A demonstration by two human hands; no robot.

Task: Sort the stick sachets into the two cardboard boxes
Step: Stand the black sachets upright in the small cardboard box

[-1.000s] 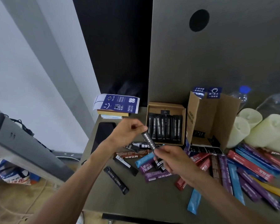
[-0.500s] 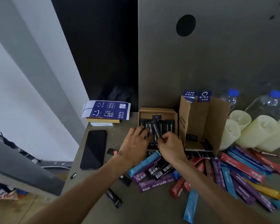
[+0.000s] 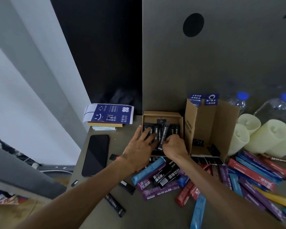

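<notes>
A low cardboard box [image 3: 162, 114] at the back of the table holds several black stick sachets side by side. My left hand [image 3: 139, 150] lies over their left part with fingers spread and straight. My right hand [image 3: 174, 147] pinches a black sachet [image 3: 160, 139] that stands tilted among the others in the box. To the right stands a taller open cardboard box [image 3: 211, 128] with a few black items on its floor. Coloured sachets, blue [image 3: 148, 171], purple [image 3: 160, 190], red [image 3: 251, 174] and yellow [image 3: 274, 197], lie loose in front and to the right.
A black phone [image 3: 96, 154] lies at the table's left edge. Loose black sachets [image 3: 115, 204] lie near the front left. A blue-labelled stack [image 3: 108, 115] sits behind the phone. Pale cylinders [image 3: 269, 138] and water bottles [image 3: 239, 101] crowd the back right. A tall board [image 3: 221, 63] rises behind the boxes.
Both hands moved forward from above the loose pile to the low box. The black sachet, held in the air before, now stands in the box among the others.
</notes>
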